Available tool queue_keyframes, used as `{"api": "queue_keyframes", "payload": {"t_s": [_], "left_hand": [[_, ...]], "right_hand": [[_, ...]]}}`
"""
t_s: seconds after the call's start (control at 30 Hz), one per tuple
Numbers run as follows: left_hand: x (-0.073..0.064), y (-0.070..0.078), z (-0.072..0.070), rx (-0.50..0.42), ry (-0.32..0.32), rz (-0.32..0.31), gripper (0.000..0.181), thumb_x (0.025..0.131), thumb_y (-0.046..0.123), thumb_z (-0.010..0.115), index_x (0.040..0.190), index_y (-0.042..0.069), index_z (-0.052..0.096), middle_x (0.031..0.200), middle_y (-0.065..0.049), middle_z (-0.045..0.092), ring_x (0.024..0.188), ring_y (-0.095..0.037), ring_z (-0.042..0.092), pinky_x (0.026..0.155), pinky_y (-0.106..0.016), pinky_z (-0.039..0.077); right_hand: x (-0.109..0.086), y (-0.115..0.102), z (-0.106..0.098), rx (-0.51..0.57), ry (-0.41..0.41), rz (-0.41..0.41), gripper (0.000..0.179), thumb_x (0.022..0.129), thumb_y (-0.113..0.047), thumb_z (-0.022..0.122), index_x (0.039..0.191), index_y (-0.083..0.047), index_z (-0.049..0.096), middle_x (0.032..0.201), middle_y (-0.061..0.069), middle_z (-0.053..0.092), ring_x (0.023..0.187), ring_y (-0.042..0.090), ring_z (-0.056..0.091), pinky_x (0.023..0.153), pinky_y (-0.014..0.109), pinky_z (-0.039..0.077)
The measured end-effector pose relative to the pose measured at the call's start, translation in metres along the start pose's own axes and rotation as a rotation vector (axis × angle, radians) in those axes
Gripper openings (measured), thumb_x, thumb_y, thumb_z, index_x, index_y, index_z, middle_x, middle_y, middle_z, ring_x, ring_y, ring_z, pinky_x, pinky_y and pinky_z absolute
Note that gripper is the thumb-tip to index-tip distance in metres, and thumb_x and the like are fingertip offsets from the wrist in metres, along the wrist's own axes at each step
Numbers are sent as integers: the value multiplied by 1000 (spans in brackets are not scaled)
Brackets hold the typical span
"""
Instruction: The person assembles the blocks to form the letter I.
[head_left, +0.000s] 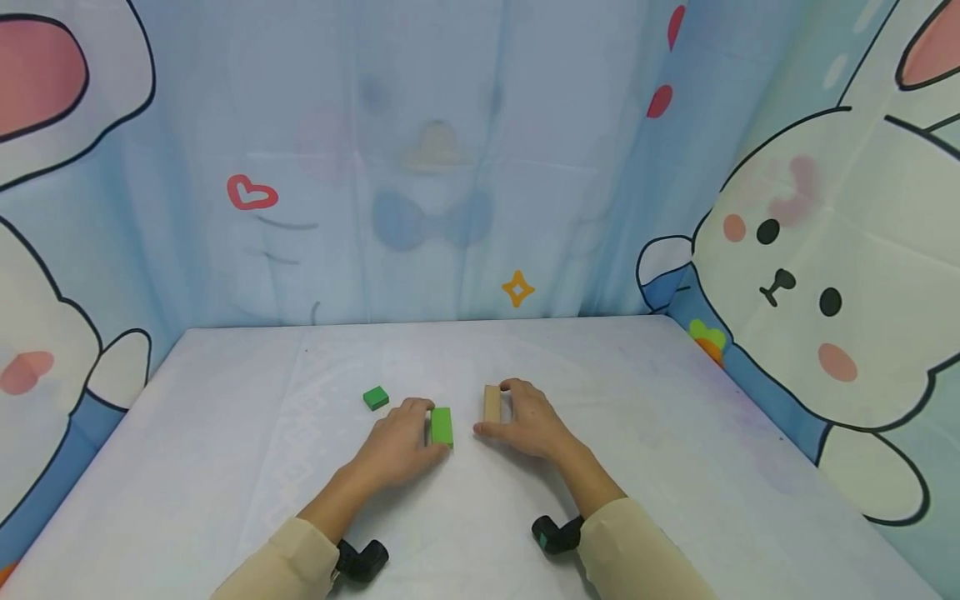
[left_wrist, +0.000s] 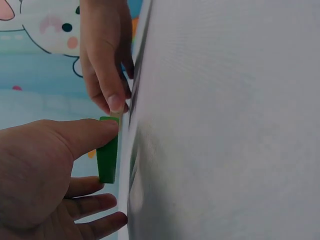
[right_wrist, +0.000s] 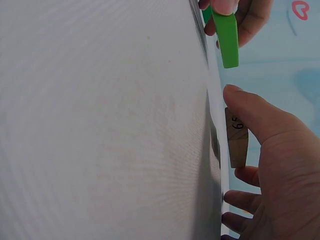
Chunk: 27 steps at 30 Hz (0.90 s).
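My left hand [head_left: 401,446] pinches a bright green rectangular block [head_left: 442,427] lengthwise, thumb at its near end and a fingertip at the far end. In the left wrist view the same green block [left_wrist: 107,160] spans thumb to finger, the other fingers spread below. Across a small gap, my right hand [head_left: 531,421] grips a plain wooden block [head_left: 492,404] likewise, between thumb and index finger. Black digits show on the end of this wooden block [right_wrist: 237,137] in the right wrist view. A smaller, darker green block [head_left: 376,398] lies beyond my left hand, to its left.
A white cloth covers the table [head_left: 660,392]. Behind it hangs a light blue curtain [head_left: 315,100] printed with cartoon rabbits. Black wrist devices [head_left: 363,561] stick out from both beige sleeves [head_left: 637,554], low over the cloth.
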<state>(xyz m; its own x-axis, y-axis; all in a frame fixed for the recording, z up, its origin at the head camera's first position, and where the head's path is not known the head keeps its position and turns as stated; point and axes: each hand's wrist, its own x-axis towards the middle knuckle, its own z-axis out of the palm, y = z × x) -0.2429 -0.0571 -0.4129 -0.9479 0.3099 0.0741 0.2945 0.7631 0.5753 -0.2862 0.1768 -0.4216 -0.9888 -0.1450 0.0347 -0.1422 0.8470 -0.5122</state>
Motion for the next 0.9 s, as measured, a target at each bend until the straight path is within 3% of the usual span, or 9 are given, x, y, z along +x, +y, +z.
{"api": "queue_keyframes", "payload": {"t_s": [0.37,0.9], "left_hand": [[-18,2,0,-59,-51,58,67,92,33,77,144,-2,51,147,-19,55,135,-38,54,112,-56,43],[-28,3,0,-95,-100,35,71,92,37,77,146,0,50,149,-17,54,137,-35,53,113,-56,43]], "right_hand": [[-1,0,-1,-15,-4,-12,87,84,-50,81,147,-2,47,149,20,52,137,37,50,113,55,44],[0,2,0,-10,-6,-4,87,84,-52,81,147,-4,47,149,19,52,136,36,50,112,55,44]]}}
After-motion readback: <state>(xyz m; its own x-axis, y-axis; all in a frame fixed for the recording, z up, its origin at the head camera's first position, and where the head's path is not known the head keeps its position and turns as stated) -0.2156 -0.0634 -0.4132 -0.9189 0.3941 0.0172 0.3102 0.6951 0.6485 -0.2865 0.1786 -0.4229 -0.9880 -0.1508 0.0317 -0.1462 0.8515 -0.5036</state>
